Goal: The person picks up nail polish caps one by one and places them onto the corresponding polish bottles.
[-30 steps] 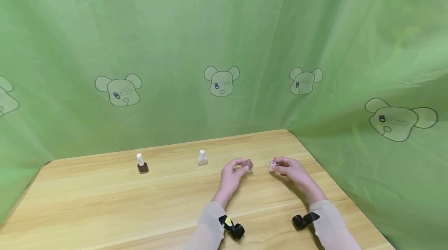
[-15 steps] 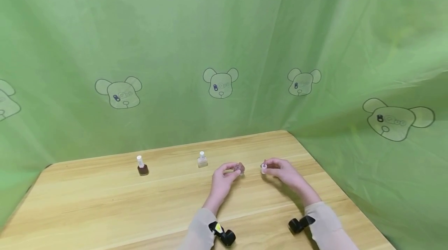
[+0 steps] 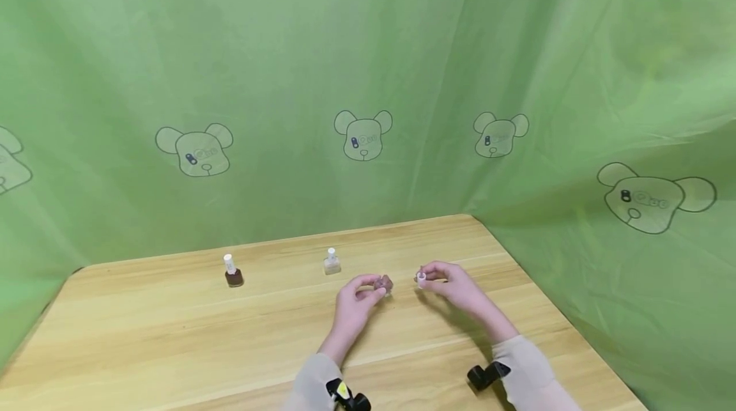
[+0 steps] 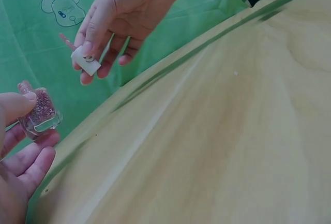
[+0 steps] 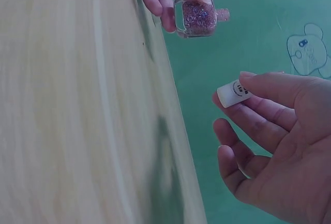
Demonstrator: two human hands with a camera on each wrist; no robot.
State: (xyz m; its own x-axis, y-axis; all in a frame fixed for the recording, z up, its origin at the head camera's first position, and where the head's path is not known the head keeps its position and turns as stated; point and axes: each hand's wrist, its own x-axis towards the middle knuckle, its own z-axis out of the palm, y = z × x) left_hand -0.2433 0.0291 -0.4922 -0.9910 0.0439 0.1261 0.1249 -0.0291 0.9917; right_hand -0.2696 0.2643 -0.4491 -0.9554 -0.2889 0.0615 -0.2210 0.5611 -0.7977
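Observation:
My left hand point(image 3: 352, 309) pinches a small glass nail polish bottle point(image 4: 42, 113) full of pink glitter, its neck uncapped. To its right, my right hand point(image 3: 457, 286) holds the white nail polish cap point(image 5: 234, 94) between thumb and fingers. In the left wrist view, the pink-coated brush point(image 4: 66, 41) sticks out of the cap, away from the bottle. Bottle and cap are apart, both held above the table. The right wrist view shows the bottle tipped on its side relative to the camera, and the brush is mostly hidden there behind the thumb.
A dark nail polish bottle point(image 3: 234, 277) with a white cap stands at the table's left. Nearer the middle is a clear bottle point(image 3: 331, 265), also white-capped. The wooden table point(image 3: 172, 334) meets a green curtain point(image 3: 276, 78) behind and at the right.
Both hands have shifted left and slightly nearer the person, carrying the glitter bottle and the cap with its brush. The two bottles on the table have stayed in place.

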